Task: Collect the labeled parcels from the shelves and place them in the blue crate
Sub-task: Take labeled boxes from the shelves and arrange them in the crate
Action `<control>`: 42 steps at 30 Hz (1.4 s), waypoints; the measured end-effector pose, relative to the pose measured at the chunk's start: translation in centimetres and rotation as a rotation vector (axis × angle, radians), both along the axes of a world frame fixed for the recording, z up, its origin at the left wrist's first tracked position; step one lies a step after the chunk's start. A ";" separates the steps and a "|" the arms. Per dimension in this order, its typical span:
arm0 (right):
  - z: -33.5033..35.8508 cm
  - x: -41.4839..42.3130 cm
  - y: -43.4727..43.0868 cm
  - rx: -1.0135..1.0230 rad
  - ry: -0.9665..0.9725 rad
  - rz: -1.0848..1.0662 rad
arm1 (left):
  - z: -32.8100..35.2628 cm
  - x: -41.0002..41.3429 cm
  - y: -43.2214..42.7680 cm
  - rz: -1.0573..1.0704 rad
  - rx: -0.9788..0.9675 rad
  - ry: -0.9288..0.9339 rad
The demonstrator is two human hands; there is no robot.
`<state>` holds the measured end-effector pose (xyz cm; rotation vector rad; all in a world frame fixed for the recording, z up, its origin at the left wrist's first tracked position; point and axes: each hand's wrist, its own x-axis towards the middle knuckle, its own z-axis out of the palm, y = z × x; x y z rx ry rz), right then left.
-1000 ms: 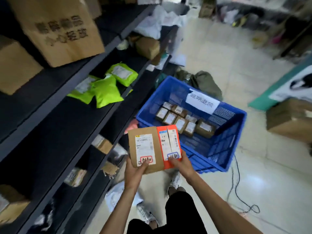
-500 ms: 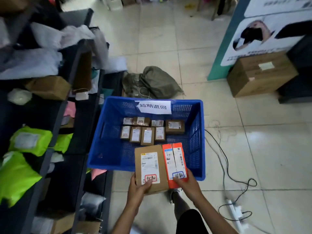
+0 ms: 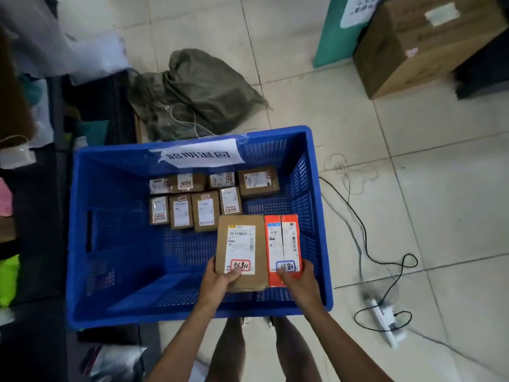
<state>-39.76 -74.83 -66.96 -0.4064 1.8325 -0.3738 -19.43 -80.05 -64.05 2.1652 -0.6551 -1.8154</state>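
The blue crate [image 3: 91,271] stands on the floor right below me, a white paper sign taped to its far wall. Several small labeled brown parcels [image 3: 205,210] lie in two rows on its bottom. My left hand [image 3: 220,279] grips a brown cardboard parcel [image 3: 239,244] with a white label and a red-framed sticker. My right hand [image 3: 296,279] grips an orange parcel [image 3: 281,244] with a white label and a blue-framed sticker. Both parcels are held side by side inside the crate's near right part, above its bottom.
Dark shelves [image 3: 41,216] with bags and parcels run along the left. A grey-green sack [image 3: 198,92] lies on the tiles behind the crate. A large cardboard box [image 3: 424,42] sits at the far right. A black cable and white power strip [image 3: 385,321] lie right of the crate.
The view swung from the shelves down onto the crate. Both hands carried the two parcels forward over the crate's near rim and into it.
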 end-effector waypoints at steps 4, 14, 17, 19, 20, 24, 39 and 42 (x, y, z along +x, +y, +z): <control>-10.1 -1.5 -2.1 0.042 0.095 0.000 | -10.9 -1.6 -3.9 -0.061 0.047 0.057; -30.3 -0.4 -6.5 0.099 0.312 0.050 | -35.1 -1.8 -8.3 -0.110 0.097 0.087; -35.1 -0.5 -8.8 0.105 0.335 0.058 | -39.4 -2.3 -9.1 -0.114 0.053 0.078; -38.4 -0.7 -10.5 0.087 0.336 0.064 | -42.3 -2.6 -9.5 -0.084 0.019 0.049; -39.9 -0.8 -11.1 0.071 0.331 0.051 | -43.5 -2.9 -9.6 -0.061 0.008 0.034; -44.6 -1.2 -12.2 0.042 0.326 0.030 | -47.1 -3.7 -8.9 -0.004 -0.024 -0.002; -50.4 -1.8 -12.1 0.173 0.503 0.411 | -52.8 -1.8 -9.9 -0.240 -0.107 -0.079; -47.4 -1.1 -12.0 0.065 0.469 0.434 | -50.8 -2.2 -10.8 -0.350 -0.065 -0.132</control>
